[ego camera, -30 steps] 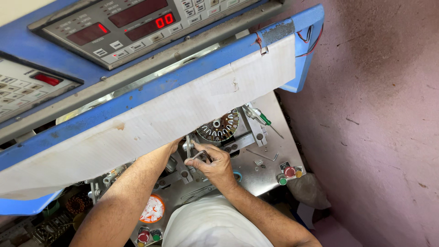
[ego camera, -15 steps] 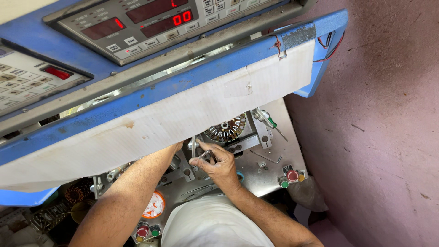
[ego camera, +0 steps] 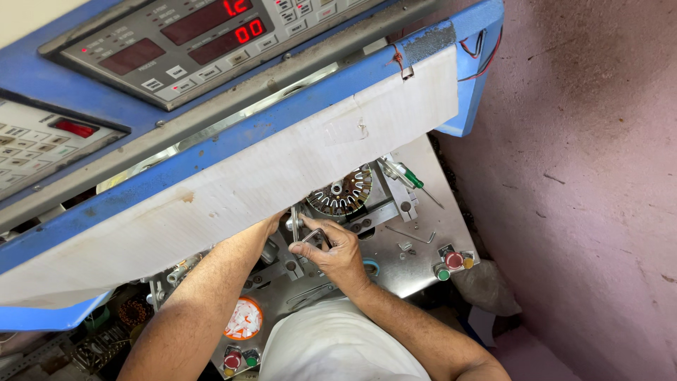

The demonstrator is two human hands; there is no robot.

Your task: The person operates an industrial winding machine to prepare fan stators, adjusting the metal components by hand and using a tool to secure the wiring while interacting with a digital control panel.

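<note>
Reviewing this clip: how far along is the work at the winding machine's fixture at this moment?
Looks done: a slotted stator core already sits in the fixture on the metal bed. In hand: the right hand grips a small metal key or lever beside the upright post; the left hand reaches under the white panel, mostly hidden. Left: no wire visible in the core's slots; the green-handled screwdriver lies untouched.

Blue machine frame (ego camera: 211, 152), grey control panel (ego camera: 211, 49) with red digits, green-handled screwdriver (ego camera: 411, 178), pink wall (ego camera: 585, 176), red and green buttons (ego camera: 451, 262)
</note>
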